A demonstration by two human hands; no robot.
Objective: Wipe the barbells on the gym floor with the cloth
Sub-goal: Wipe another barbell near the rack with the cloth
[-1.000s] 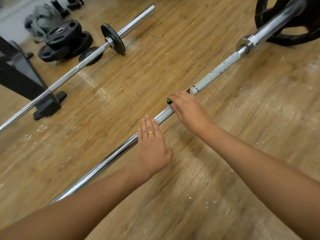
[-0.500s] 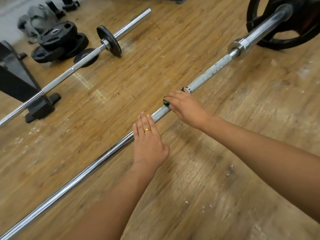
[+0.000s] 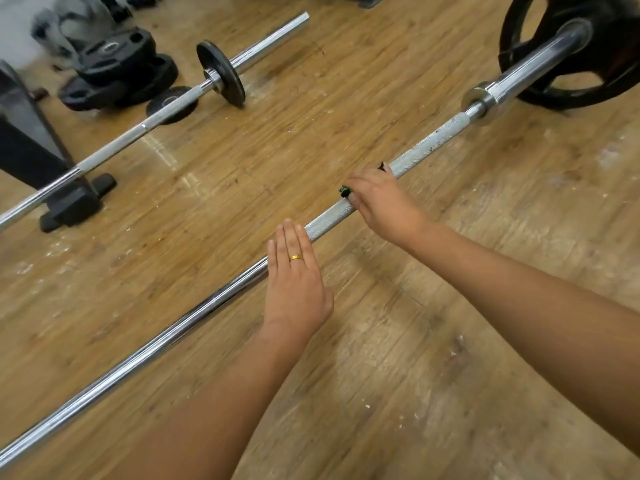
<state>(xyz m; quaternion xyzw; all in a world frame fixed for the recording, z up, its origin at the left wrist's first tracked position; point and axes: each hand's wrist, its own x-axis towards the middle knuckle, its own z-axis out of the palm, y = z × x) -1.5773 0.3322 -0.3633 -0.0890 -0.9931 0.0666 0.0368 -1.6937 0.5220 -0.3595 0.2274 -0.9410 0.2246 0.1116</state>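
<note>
R hand (image 3: pixel 381 202) grip curled on cloth (image 3: pixel 345 191) atop barbell (image 3: pixel 426 147); L hand (image 3: pixel 294 278) flat on it, fingers straight.

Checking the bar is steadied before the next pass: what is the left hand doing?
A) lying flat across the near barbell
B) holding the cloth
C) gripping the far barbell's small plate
A: the left hand lies flat, fingers straight, across the near barbell, while the right hand holds the green cloth.
</note>
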